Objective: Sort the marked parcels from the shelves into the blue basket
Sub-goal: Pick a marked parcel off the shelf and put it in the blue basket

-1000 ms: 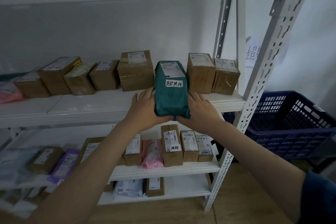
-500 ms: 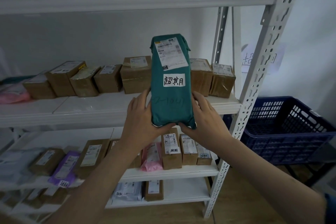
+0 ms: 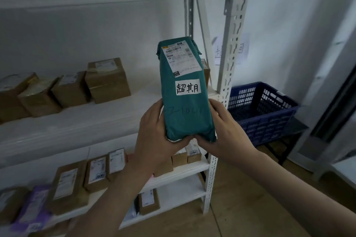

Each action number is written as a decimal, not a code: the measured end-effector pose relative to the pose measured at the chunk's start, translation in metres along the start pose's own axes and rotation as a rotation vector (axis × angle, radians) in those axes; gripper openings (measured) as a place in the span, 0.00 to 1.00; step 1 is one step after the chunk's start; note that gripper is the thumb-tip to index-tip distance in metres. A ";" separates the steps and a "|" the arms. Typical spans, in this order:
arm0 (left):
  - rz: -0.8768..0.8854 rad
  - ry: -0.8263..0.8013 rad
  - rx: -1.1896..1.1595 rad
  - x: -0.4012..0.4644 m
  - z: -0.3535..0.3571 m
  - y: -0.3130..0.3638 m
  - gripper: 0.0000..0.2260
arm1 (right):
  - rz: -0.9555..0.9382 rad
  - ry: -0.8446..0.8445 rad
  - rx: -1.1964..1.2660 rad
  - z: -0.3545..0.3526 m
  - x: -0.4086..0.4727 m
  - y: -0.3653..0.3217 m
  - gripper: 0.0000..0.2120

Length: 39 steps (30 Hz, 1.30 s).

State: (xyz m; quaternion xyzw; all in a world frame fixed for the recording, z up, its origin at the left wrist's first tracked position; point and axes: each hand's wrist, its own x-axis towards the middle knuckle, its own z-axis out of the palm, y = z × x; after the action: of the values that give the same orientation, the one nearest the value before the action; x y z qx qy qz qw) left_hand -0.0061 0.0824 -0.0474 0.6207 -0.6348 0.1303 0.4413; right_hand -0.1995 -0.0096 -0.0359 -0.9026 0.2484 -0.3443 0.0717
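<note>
We hold the green parcel [image 3: 187,100] upright — left hand [image 3: 156,136] and right hand [image 3: 225,131] gripping its base — blue basket [image 3: 264,109] nearby.

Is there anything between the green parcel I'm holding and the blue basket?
Yes. The shelf's white corner post stands between the green parcel, held in the left hand and right hand, and the blue basket to the right. The parcel looks to be in front of the post, so it can probably swing round it.

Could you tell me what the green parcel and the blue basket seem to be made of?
Green parcel: seemingly a soft matte plastic mailer, its wrap creased and bunched at the ends. Blue basket: likely rigid moulded plastic, with lattice walls.
</note>
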 end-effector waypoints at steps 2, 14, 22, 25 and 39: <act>0.021 -0.016 -0.067 -0.003 0.014 0.011 0.43 | 0.040 0.017 -0.085 -0.013 -0.018 0.003 0.43; 0.115 -0.106 -0.315 -0.003 0.093 0.086 0.41 | 0.307 0.014 -0.133 -0.082 -0.103 0.035 0.42; 0.133 -0.076 -0.291 0.023 0.159 0.133 0.43 | 0.335 -0.015 -0.171 -0.119 -0.118 0.108 0.42; 0.107 -0.088 -0.303 0.032 0.189 0.141 0.43 | 0.344 -0.031 -0.183 -0.125 -0.115 0.143 0.42; -0.046 -0.204 -0.409 0.074 0.308 0.079 0.47 | 0.428 -0.175 -0.159 -0.065 -0.064 0.267 0.43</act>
State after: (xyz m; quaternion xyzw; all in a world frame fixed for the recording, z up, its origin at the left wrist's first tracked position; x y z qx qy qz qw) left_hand -0.1886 -0.1716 -0.1419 0.5427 -0.6750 -0.0748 0.4943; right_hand -0.3902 -0.2060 -0.1045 -0.8587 0.4530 -0.2210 0.0927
